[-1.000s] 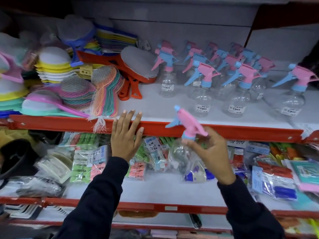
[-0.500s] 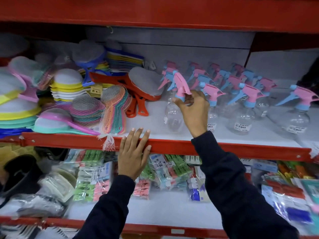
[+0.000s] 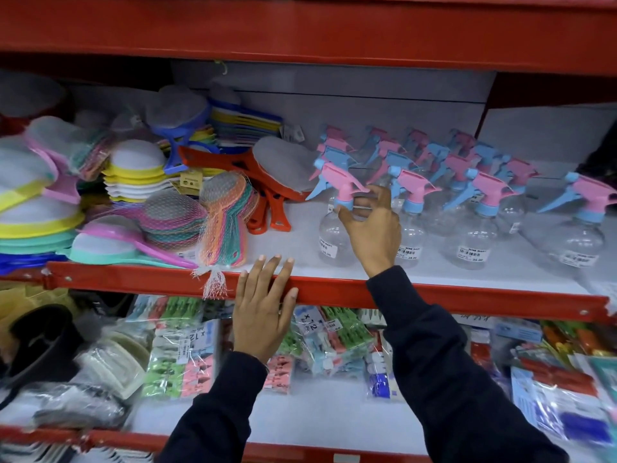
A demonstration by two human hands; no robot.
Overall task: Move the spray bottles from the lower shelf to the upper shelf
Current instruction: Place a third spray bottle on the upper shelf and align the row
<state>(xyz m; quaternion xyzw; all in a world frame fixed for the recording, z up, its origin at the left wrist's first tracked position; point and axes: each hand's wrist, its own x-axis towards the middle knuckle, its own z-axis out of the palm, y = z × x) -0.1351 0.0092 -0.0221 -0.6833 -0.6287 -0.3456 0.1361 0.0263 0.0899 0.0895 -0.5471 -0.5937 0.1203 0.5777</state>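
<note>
Many spray bottles (image 3: 474,208) already stood on the upper shelf (image 3: 434,295); right hand (image 3: 370,228) fingers (image 3: 379,195) held another bottle's (image 3: 334,235) neck, left hand (image 3: 263,309) flat, empty.

Head-worn camera faces the shelves (image 3: 334,292) close up, tilted slightly downward.

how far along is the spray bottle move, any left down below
Done: a crowd of pink-and-blue spray bottles already stands on the upper shelf. In hand: the right hand is at the neck of the leftmost bottle, which stands on the shelf; the left hand rests on the shelf's red edge. Left: no spray bottle shows among the packets on the lower shelf.
</note>
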